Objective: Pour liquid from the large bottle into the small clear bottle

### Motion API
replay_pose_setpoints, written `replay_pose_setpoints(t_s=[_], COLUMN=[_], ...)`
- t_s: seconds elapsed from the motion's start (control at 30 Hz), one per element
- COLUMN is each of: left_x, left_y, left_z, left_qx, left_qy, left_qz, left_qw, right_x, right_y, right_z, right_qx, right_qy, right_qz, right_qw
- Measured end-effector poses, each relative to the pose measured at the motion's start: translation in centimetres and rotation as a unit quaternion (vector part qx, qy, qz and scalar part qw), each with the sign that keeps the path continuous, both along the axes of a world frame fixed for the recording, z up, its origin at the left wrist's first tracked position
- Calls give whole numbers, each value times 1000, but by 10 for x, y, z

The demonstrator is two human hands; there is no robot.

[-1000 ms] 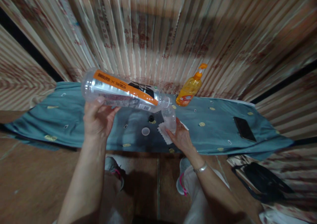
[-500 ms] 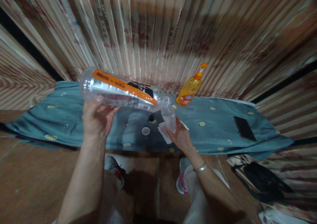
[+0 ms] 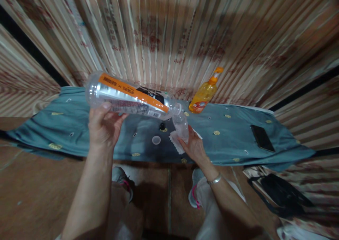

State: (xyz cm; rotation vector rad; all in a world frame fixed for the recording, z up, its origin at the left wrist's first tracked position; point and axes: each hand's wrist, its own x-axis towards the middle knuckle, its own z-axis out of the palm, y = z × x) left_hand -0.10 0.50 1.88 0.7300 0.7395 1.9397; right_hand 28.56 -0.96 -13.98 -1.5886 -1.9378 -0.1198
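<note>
My left hand (image 3: pixel 106 125) is closed around a large clear plastic bottle (image 3: pixel 132 97) with an orange and silver label. It lies tilted almost level, its mouth at the right. That mouth meets the top of a small clear bottle (image 3: pixel 180 127), which my right hand (image 3: pixel 192 144) grips low on its side. Beneath the small bottle a white cloth or tissue (image 3: pixel 174 142) with a zigzag edge lies on the table. A black cap (image 3: pixel 162 126) and a round translucent lid (image 3: pixel 156 140) rest between my hands. Whether liquid passes between the bottles I cannot tell.
An orange pump bottle (image 3: pixel 202 97) stands at the back of the table, which has a teal patterned cloth (image 3: pixel 225 144). A black phone (image 3: pixel 262 137) lies at the right. Pleated curtains (image 3: pixel 164 38) hang behind. A black bag (image 3: pixel 283 194) is at the lower right.
</note>
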Motion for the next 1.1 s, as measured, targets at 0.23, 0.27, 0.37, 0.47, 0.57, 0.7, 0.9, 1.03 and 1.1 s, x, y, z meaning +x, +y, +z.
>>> replay_pose_setpoints(t_s=[0.23,0.27,0.37,0.47,0.57,0.7,0.9,1.03,1.1], left_x=[2,2,2,2,2,2,1,-1,-1], left_y=[-2,-2,-2,-2,-2,-2,-2,-1,0], left_z=[3,4,5,4,4,4,1,-2,-3], left_qx=[-12,-13,-20,-28,-22,-13,-1,11,13], left_qy=[3,3,4,3,5,9,10,19,20], left_qz=[1,1,6,13,9,3,-1,-7,-8], left_qw=[1000,1000,1000,1000,1000,1000,1000,1000,1000], right_x=[0,0,1,1,0,0,1,1,1], right_y=[0,0,0,0,0,0,0,0,0], right_z=[0,1,1,2,2,1,0,0,0], right_qx=[4,5,4,-3,-8,-7,-8,-8,-7], right_qy=[-10,-9,-9,-9,-7,-6,-13,-17,-18], right_qz=[1,1,1,3,3,1,2,4,5], right_qw=[1000,1000,1000,1000,1000,1000,1000,1000,1000])
